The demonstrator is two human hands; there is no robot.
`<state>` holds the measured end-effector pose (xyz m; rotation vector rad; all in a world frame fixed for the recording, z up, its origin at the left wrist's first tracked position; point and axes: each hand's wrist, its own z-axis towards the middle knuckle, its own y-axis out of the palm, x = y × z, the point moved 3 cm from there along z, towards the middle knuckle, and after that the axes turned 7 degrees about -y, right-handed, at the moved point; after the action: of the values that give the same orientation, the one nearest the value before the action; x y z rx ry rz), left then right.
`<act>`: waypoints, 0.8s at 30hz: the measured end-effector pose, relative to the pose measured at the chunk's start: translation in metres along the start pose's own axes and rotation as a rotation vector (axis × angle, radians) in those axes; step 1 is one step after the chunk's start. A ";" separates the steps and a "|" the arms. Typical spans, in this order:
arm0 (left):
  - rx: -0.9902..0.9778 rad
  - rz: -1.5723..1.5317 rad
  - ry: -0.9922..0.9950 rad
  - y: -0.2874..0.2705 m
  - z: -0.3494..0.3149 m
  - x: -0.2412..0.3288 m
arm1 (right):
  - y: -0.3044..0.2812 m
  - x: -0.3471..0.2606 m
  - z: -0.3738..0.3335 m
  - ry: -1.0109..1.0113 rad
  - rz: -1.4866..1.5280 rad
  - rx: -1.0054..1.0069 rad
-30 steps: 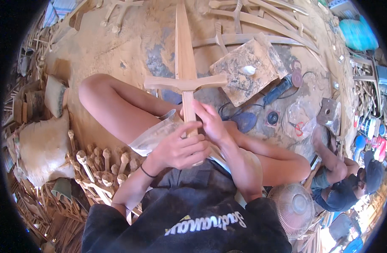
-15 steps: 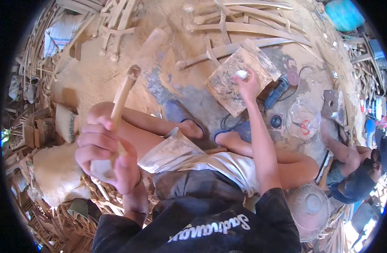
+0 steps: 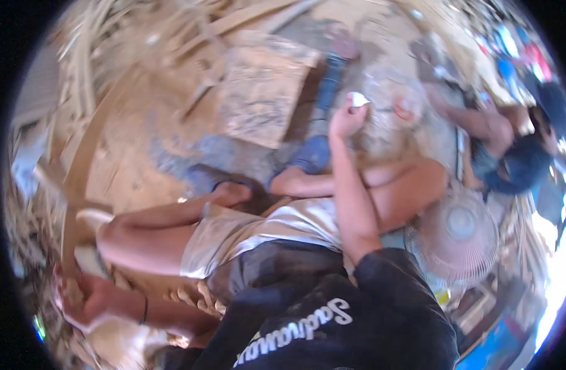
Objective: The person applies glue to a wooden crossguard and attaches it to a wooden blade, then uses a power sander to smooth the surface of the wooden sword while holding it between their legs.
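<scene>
Sandy floor [image 3: 132,169] carries one block [image 3: 258,92], the left hand [image 3: 85,299] gripping one wooden sword [image 3: 80,163], the right hand [image 3: 347,120] one white lump [image 3: 358,99]

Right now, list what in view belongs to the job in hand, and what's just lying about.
In the job:
wooden sword, in the left hand
small white piece, in the right hand

Apparently just lying about:
blue-bodied power tool
blurred red item
other wooden lengths

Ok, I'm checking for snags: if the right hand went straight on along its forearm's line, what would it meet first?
Probably the blue grinder: in the picture it lies ahead of the right hand along that line. Depth is unclear, though, so the hand might pass above it.
</scene>
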<state>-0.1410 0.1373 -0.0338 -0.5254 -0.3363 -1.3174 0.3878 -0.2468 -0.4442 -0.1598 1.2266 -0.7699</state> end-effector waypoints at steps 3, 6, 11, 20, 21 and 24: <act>0.088 -0.429 -0.419 0.003 0.000 -0.018 | -0.028 0.068 0.006 0.365 -0.244 0.193; 0.154 -0.476 -0.573 0.010 0.006 -0.025 | -0.050 0.129 0.003 0.719 -0.258 0.223; 0.108 -0.492 -0.519 0.008 0.012 -0.056 | -0.044 0.171 0.021 0.913 -0.292 -0.072; -0.090 -0.302 -0.118 0.054 0.010 -0.011 | 0.026 0.111 0.001 0.478 -0.139 -0.251; -0.097 -0.398 -0.193 0.049 0.019 -0.011 | 0.046 0.087 -0.008 0.188 -0.241 -0.310; -0.213 -0.445 0.076 0.043 0.031 0.025 | 0.078 0.059 -0.017 -0.063 -0.378 -0.901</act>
<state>-0.0921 0.1409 -0.0021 -0.5972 -0.2585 -1.8130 0.4144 -0.2196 -0.5358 -1.1680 1.4284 -0.4706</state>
